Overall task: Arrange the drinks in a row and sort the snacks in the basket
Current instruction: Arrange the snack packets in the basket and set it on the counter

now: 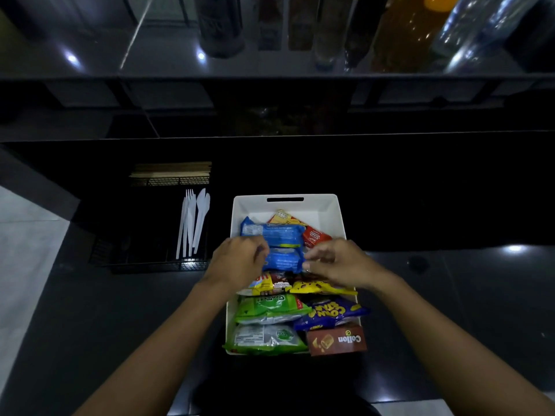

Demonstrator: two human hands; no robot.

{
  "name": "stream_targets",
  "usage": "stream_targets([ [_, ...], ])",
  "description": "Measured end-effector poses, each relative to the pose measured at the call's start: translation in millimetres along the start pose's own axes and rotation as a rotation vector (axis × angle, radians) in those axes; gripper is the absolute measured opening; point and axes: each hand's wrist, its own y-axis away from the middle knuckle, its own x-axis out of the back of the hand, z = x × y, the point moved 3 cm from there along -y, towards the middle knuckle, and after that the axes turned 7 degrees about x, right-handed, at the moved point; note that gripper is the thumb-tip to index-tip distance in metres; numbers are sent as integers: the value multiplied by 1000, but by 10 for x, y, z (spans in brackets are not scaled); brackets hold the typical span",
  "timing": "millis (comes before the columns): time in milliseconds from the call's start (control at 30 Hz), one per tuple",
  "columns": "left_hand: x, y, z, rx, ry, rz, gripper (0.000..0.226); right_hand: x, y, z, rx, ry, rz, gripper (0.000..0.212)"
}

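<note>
Head view: a white basket [258, 207] sits on the dark table [450, 295], packed with snacks. Both hands meet over its middle at a blue packet [285, 260] that lies crosswise. The left hand [237, 259] grips the packet's left end with curled fingers. The right hand [336, 262] is at the right end, thumb and forefinger pinching the edge and the other fingers loosely bent.

Just beyond lies a second blue packet [273, 234], also crosswise, with a red packet [315, 237] and an orange packet [283, 218] at the far end. Nearer the person are a yellow packet [318, 288], two green bags [270, 309] one behind the other on the left, a purple bag [333, 313] and a brown box [336, 340] on the right; the box and the purple bag overhang the right rim.

The drinks [399, 31] stand side by side on a glossy shelf at the far edge of view, blurred. Left of the basket a black wire tray [156, 265] holds white plastic cutlery [192, 220].
</note>
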Motion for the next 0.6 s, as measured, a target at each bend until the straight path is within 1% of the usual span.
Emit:
stream_targets([
  [100, 44, -263, 20, 5, 75, 58, 15, 75, -282, 25, 60, 172, 240, 22],
  [167, 3, -471, 27, 7, 26, 26, 26, 76, -501, 74, 48, 328, 299, 27],
  [233, -68, -617, 37, 32, -60, -64, 44, 43, -686, 150, -21, 439, 283, 38],
  [300, -147, -695, 29, 68, -145, -176, 61, 2, -800, 198, -88, 497, 239, 53],
  [367, -212, -720, 17, 79, -210, -246, 72, -43, -859, 233, -120, 548, 189, 66],
  [467, -286, -754, -15, 80, -263, -260, 76, -51, -914, 258, -136, 621, 142, 73],
  [600, -356, -818, -95, 42, -293, -248, 77, 20, -973, 230, -100, 615, 78, 73],
])
